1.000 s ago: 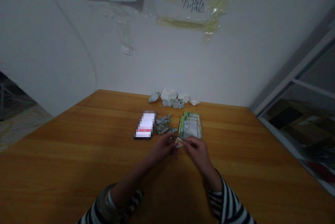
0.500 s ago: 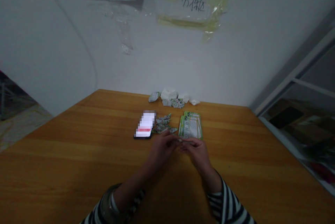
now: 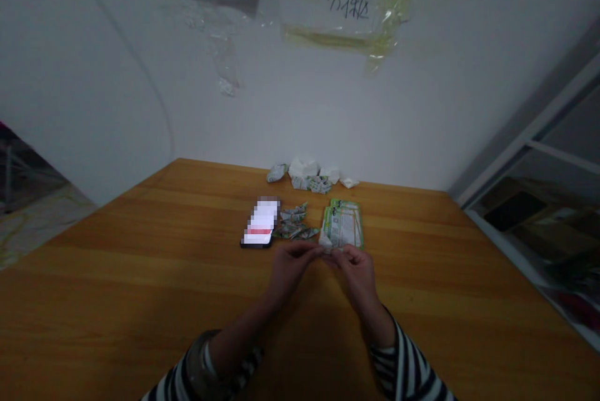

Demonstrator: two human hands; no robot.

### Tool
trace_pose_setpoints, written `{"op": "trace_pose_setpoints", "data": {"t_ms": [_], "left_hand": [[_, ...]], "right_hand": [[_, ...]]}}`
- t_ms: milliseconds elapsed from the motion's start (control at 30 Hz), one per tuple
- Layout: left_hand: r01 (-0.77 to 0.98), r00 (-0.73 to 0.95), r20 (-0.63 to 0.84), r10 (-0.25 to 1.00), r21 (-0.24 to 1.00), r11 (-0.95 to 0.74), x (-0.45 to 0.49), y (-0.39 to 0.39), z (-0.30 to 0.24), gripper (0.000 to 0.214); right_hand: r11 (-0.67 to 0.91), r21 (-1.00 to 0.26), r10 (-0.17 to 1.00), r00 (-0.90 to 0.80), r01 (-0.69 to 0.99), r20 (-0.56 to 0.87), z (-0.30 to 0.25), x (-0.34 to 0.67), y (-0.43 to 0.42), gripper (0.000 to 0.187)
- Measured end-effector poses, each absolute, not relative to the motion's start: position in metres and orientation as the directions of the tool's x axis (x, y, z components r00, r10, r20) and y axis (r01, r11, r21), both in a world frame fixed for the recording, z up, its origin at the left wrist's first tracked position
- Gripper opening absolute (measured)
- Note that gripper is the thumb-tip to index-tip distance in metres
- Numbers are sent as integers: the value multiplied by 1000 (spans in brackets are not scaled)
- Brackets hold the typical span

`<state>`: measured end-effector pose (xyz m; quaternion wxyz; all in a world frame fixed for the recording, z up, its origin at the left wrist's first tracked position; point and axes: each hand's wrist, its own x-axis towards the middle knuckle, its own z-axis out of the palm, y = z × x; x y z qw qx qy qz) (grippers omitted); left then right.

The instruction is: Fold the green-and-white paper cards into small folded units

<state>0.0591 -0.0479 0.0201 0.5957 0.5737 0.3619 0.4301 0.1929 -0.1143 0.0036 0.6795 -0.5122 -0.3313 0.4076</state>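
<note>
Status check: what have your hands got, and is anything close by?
Left hand, right hand: pinching small folded paper. Green-edged leaflets directly ahead. Folded scraps, phone ahead left.

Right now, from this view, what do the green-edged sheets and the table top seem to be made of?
The green-edged sheets look like thin printed paper or light card, matte, with slightly uneven edges. The table top looks like varnished wood or veneer: long grain bands and a soft sheen, though laminate is possible.
</note>
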Motion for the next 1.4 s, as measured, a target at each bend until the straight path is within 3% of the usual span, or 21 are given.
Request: {"op": "trace_pose_setpoints", "data": {"t_ms": [167,400,600,667,733,833,900,1000,1233,1400], "left_hand": [[-140,409,-63,910,982,131,61,-50,22,21],[-173,394,-4,919,982,78,65,-54,20,31],[-310,462,2,887,937,159,66,-55,13,50],[-281,472,6,881,949,143,65,-51,9,51],[-225,490,-16,871,964,144,64,-46,7,48],[-146,561,-5,828,984,105,63,-40,10,39],[-123,590,53,806,992,25,63,-39,12,35],[-95,575,85,814,995,-37,62,-39,11,31],[-46,644,-28,764,996,75,62,-41,7,38],[-33,717,39,696,999,-22,63,-45,11,41]], "right_hand": [[141,-974,864,502,-180,33,7,189,-114,41],[205,-968,882,456,-144,119,10,192,-112,37],[182,-978,923,362,-103,134,5,197,-113,39],[184,-983,918,355,9,176,3,198,-114,35],[212,-948,889,355,239,289,1,200,-116,30],[286,-732,846,196,619,496,-2,202,-118,24],[345,-579,837,38,739,546,-4,202,-119,24],[388,-496,826,-55,776,560,-3,197,-120,23],[321,-563,854,23,761,519,4,195,-122,19],[318,-560,861,14,765,509,7,201,-122,23]]}}
